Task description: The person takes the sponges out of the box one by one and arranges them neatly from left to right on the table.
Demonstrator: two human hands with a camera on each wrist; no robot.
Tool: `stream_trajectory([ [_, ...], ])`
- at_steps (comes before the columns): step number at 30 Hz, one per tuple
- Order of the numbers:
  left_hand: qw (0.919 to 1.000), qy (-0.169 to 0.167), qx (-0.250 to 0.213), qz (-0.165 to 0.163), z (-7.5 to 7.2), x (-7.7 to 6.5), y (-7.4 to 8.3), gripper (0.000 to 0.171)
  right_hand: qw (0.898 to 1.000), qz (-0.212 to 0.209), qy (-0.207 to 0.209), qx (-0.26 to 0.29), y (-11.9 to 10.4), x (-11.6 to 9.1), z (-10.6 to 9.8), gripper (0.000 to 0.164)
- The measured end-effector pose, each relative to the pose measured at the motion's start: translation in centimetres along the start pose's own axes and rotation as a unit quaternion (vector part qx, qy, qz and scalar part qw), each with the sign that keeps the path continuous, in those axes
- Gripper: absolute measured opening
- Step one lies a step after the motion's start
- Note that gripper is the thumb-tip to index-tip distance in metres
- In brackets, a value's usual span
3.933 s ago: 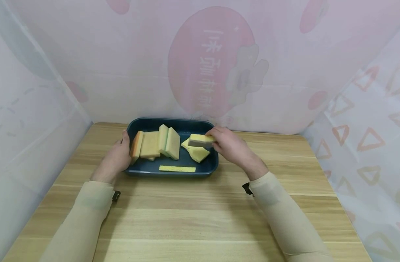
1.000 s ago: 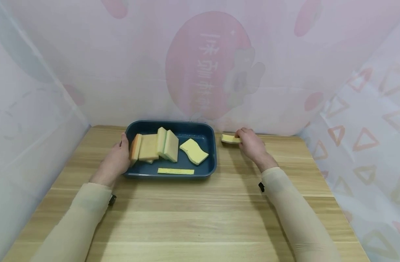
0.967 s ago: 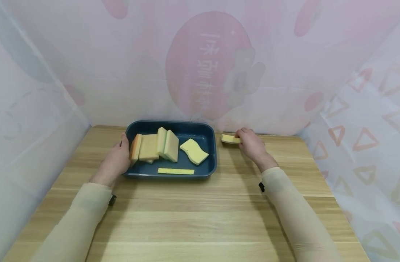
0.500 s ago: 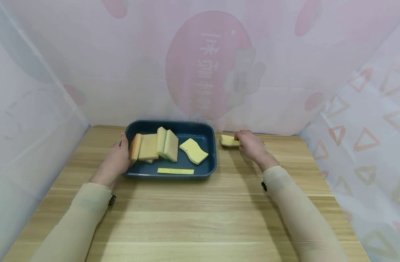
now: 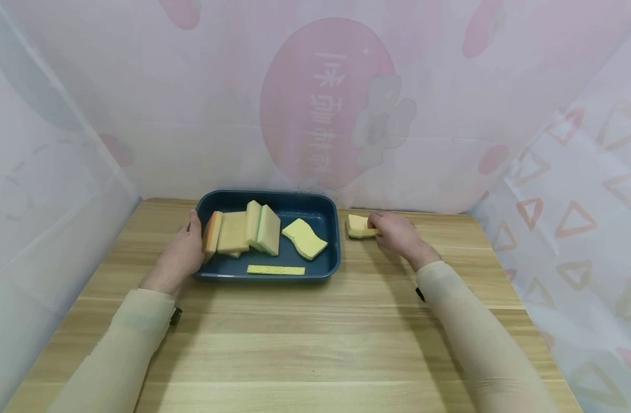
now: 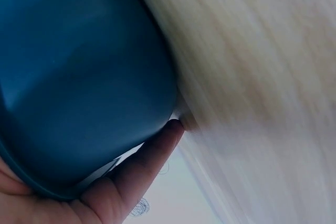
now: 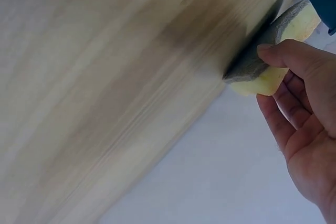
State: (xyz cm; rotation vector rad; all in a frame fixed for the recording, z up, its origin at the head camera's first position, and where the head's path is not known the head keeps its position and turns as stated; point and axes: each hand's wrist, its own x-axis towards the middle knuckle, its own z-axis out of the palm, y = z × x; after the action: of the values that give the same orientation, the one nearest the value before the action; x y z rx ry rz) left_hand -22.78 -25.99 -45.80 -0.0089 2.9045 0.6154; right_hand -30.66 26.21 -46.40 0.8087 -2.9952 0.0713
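In the head view, my left hand (image 5: 180,252) grips the left end of a dark blue rectangular tray (image 5: 333,269). The left wrist view shows a finger along the outside of the tray wall (image 6: 94,77), and part of the hand at its rim. To the right of the tray, my right hand (image 5: 395,232) pinches a yellow sponge (image 5: 359,226) with a grey scouring side, low over the table. Seen from the right wrist, the thumb lies on the grey side of the sponge (image 7: 249,69) and the fingers are at its yellow side.
Several pale sponges (image 5: 233,232) lean together in the left half of the tray. A wavy yellow sponge (image 5: 305,238) and a thin yellow strip (image 5: 276,269) lie to their right. The wooden table (image 5: 295,344) ends at a printed fabric wall (image 5: 191,115) behind.
The right hand has carried the sponge from over the tray to the table on its right, then tilted it so more yellow shows. The left hand has stayed at the tray.
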Motion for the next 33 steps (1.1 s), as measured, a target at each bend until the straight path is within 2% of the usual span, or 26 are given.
stream_trajectory([
  [9, 1.0, 0.002, 0.001, -0.001, 0.2, 0.1, -0.2, 0.097, 1.0, -0.021, -0.001, 0.011, 0.3, -0.3, 0.7, 0.024],
  [17, 1.0, 0.004, 0.0, -0.004, 0.3, 0.2, -0.2, 0.095, 0.998, -0.016, -0.025, 0.049, 0.7, -0.8, 0.2, 0.02],
  [23, 1.0, 0.004, -0.004, -0.006, 0.4, 0.3, -0.3, 0.096, 0.996, 0.004, -0.043, 0.078, 0.8, -1.0, -0.4, 0.025],
  [28, 1.0, 0.002, -0.003, -0.007, 0.4, 0.3, -0.3, 0.092, 0.995, 0.016, -0.029, 0.092, 0.4, -1.1, -0.8, 0.027],
  [33, 1.0, 0.007, -0.002, -0.003, 0.4, 0.2, -0.3, 0.092, 0.994, 0.018, -0.015, 0.107, -0.7, -1.2, -1.6, 0.035],
])
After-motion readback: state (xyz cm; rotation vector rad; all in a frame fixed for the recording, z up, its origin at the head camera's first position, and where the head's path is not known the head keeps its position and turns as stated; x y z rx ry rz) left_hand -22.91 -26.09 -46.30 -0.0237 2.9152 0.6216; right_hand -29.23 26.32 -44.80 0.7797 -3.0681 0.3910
